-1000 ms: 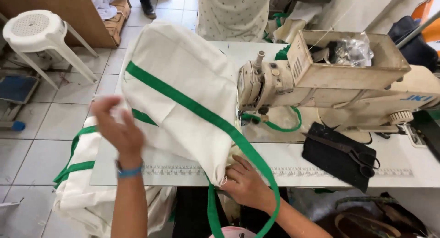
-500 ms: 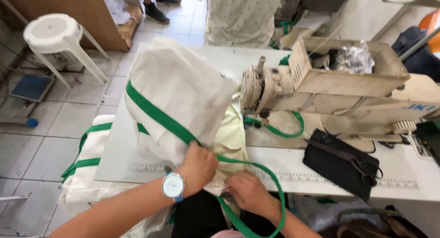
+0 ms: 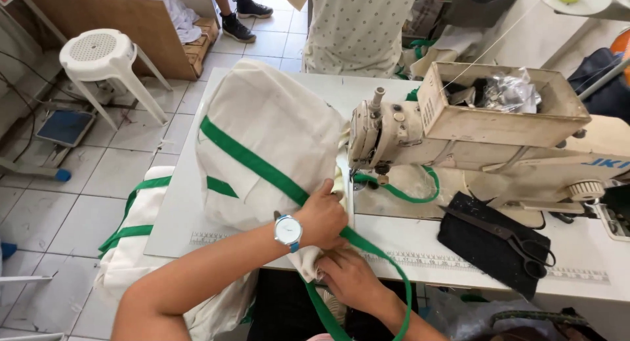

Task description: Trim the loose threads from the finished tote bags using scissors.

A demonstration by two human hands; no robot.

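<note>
Head view: left hand [image 3: 325,216], up off bag a second ago, now pressed on cream bag [image 3: 262,144] and green strap [image 3: 252,160] beside sewing machine [image 3: 394,134]. Right hand [image 3: 348,275] pinches bag edge at table [image 3: 184,203] front. Bag pulled closer to needle; scissors [image 3: 508,239] untouched.

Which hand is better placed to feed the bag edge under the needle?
Probably the left hand: it presses the cream bag and green strap beside the sewing machine head. The right hand sits lower, at the table edge.
</note>
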